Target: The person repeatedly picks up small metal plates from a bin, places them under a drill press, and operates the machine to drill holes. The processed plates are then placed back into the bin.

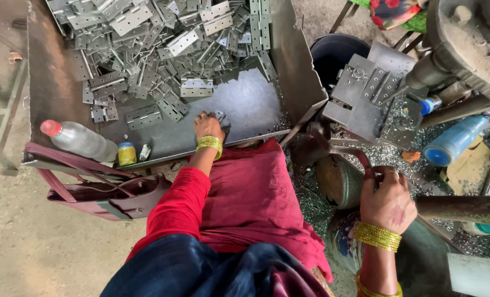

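My left hand [207,126] rests on the grey metal tray [245,104], its fingers closed on a small grey metal hinge [221,117] near the tray's front edge. A big heap of grey metal hinges [162,38] fills the far part of the tray. My right hand [387,201] grips the red-brown lever handle [360,159] of a press machine [366,93] at the right. Gold bangles are on both wrists. Red cloth covers my lap between the two arms.
A clear plastic bottle with a red cap [79,140] and a small yellow jar [127,154] stand at the tray's front left. A maroon handbag [107,195] hangs below them. A blue bottle [454,140] lies right of the machine, amid metal shavings. A dark bucket [333,52] sits behind the tray.
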The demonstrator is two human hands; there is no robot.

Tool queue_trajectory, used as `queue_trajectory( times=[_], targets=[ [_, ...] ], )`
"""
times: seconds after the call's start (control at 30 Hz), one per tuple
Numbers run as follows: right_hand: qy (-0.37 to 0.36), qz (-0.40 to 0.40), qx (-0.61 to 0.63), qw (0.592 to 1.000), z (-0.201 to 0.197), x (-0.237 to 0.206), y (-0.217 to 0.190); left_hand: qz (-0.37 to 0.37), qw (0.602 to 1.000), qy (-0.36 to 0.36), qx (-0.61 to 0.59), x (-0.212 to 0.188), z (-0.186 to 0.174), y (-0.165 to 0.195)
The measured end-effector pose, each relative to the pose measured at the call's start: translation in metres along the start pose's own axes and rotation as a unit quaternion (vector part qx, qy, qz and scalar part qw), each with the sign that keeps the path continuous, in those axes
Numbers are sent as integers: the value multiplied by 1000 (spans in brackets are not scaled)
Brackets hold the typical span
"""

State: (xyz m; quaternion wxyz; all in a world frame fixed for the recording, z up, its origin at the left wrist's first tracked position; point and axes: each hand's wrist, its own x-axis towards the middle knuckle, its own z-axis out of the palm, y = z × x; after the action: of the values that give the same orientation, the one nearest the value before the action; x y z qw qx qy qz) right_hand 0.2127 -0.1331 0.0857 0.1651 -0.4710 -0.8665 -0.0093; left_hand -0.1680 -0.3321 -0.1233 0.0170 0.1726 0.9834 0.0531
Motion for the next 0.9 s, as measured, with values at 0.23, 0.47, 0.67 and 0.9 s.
queue_trajectory(
  times=[0.23,0.47,0.67,0.9],
  targets=[
    [-6,9,7,1000,-7,4,-9,-5,990,-24,-136,-12,-12,-4],
    [0,-12,13,1000,-3,3,-4,-101,974,-59,-194,-6,-27,10],
    [-21,10,0,1000,-4,3,-6,182,982,-41,-34,-2,-36,-6],
    [-5,3,-9,1000,-2,-1,-5,94,992,-59,60,21,-29,-19]
  ],
)
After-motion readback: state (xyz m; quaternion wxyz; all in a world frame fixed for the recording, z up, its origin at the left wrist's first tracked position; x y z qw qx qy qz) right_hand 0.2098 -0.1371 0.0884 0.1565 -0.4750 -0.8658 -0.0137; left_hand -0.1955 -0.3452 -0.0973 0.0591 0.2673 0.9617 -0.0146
